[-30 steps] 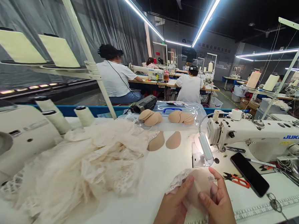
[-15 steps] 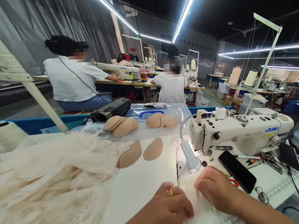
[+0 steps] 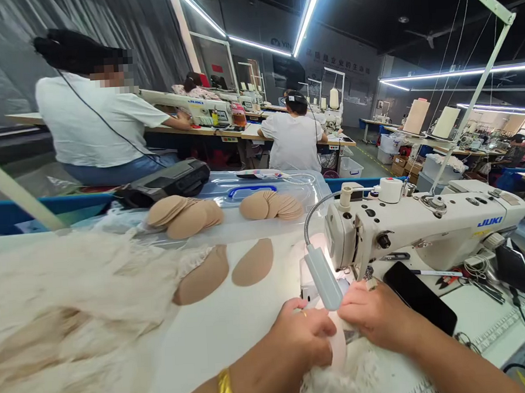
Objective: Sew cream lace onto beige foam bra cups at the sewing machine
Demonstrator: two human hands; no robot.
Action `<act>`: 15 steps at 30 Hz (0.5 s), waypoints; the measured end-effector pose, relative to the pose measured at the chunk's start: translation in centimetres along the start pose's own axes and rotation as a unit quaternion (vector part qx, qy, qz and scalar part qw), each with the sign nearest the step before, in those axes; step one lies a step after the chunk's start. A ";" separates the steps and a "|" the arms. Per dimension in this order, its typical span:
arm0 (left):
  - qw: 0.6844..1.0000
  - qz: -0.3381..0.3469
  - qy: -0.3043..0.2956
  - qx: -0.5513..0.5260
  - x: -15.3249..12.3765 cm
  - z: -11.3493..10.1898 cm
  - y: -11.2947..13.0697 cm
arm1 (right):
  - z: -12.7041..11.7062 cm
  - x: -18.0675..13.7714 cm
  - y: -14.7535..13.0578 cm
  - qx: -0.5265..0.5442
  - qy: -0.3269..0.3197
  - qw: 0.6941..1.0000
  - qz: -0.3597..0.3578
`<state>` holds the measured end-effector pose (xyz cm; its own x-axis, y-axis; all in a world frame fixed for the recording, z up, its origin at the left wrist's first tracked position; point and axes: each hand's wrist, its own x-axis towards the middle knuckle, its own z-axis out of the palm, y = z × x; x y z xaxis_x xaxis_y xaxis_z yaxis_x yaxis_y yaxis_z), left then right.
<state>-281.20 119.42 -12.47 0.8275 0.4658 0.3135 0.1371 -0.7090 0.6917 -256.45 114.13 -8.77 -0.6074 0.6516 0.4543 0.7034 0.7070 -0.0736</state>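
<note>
My left hand (image 3: 303,338) and my right hand (image 3: 376,313) press together on a pale padded cup with cream lace (image 3: 341,356) at the front of the table, just under the needle area of the white sewing machine (image 3: 422,223). Both hands have curled fingers gripping the piece. The machine's small lamp (image 3: 323,275) shines right above my fingers and hides part of the piece. Two loose tan cups (image 3: 225,270) lie flat on the table beyond my left hand.
A big heap of cream lace fabric (image 3: 66,312) fills the left. Stacks of tan cups (image 3: 228,209) sit on a clear plastic box lid. A black phone (image 3: 420,297), pen and scissors lie right of the machine. Other people sew at benches behind.
My hands have moved forward with the piece, up under the lamp and close to the machine's needle. The camera has swung right and leaned in.
</note>
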 end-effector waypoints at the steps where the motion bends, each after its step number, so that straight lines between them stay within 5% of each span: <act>1: 1.000 0.000 0.013 0.004 0.0 0.2 0.1 | -0.1 0.0 0.1 -0.005 -0.010 1.000 0.009; 15: 0.999 -0.005 0.024 0.033 0.7 0.4 1.3 | -0.5 0.1 0.2 0.004 -0.024 0.996 0.084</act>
<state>-280.22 118.61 -11.57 0.7991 0.4972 0.3379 0.1829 -0.7365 0.6513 -256.17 114.16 -8.28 -0.4986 0.7733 0.3917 0.7936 0.5890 -0.1526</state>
